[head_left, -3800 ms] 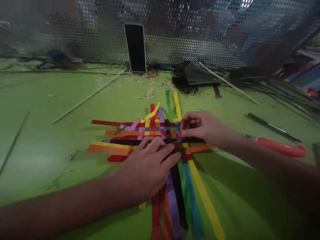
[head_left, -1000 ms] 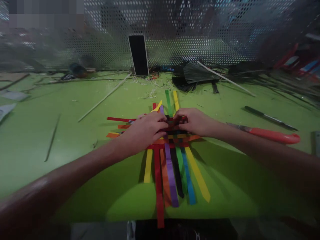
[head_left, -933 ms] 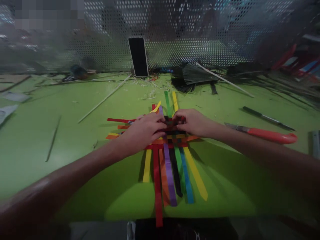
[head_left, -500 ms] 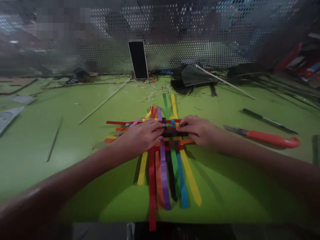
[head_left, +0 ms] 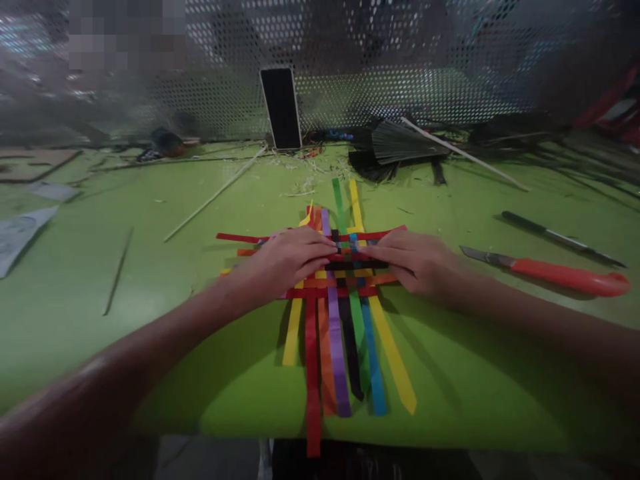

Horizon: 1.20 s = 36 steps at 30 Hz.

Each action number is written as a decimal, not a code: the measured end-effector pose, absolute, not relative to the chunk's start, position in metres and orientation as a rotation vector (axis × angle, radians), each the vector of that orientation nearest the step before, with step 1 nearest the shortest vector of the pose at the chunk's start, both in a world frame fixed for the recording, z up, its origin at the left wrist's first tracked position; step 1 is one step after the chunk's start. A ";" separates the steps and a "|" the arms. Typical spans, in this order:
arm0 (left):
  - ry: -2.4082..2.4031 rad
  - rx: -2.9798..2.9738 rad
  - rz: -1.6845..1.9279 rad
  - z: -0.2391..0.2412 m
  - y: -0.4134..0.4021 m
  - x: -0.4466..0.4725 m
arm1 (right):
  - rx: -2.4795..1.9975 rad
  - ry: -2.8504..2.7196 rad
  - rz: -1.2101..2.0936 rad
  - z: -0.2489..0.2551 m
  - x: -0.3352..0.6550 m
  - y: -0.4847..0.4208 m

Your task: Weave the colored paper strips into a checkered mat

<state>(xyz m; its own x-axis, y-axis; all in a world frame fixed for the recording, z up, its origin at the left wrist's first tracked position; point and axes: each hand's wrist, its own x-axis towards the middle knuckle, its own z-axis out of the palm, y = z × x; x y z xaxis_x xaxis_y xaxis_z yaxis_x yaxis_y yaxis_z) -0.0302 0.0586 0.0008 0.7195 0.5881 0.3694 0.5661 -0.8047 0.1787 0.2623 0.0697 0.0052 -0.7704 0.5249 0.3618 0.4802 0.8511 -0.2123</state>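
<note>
A mat of interlaced coloured strips (head_left: 333, 333) lies on the green table, its long red, orange, purple, black, green, blue and yellow ends fanning towards me. Crosswise strips in red, orange, black and yellow pass over and under these. My left hand (head_left: 293, 257) covers the left part of the weave, fingers closed on the strips near the black one. From the right, my right hand (head_left: 417, 260) grips a crosswise strip with its fingers together by the blue strip. What lies beneath my palms and fingertips is hidden.
On the right lie a red-handled knife (head_left: 565, 275) and a dark pen-like tool (head_left: 563, 238). A phone (head_left: 281, 110) leans against the perforated metal screen (head_left: 200, 100). Dark fibre strips (head_left: 405, 147), thin sticks (head_left: 215, 193) and papers (head_left: 25, 233) lie about the table.
My right fingers have moved slightly inward and lie flatter over the weave. My left hand stays on the strips. The whole view has shifted a little.
</note>
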 end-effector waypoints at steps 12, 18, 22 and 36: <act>0.975 3.264 0.369 0.008 0.042 -0.027 | -0.764 -2.664 0.195 -0.004 0.255 0.072; 0.882 3.293 0.585 -0.002 0.048 -0.030 | -1.046 -2.558 0.417 0.009 0.256 0.069; 0.960 3.327 0.544 0.006 0.040 -0.028 | -1.007 -2.633 0.322 0.003 0.255 0.071; 0.983 3.297 0.670 0.000 0.046 -0.030 | -0.984 -2.856 0.329 0.028 0.237 0.069</act>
<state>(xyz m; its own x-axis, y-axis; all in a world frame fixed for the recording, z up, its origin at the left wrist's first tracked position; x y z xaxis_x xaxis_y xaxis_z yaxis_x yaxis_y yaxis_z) -0.0302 0.0465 -0.0002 0.7772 0.4422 0.4476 0.5782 -0.7826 -0.2307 0.2373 0.0686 0.0280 -0.7857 0.6181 0.0263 0.5958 0.7675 -0.2364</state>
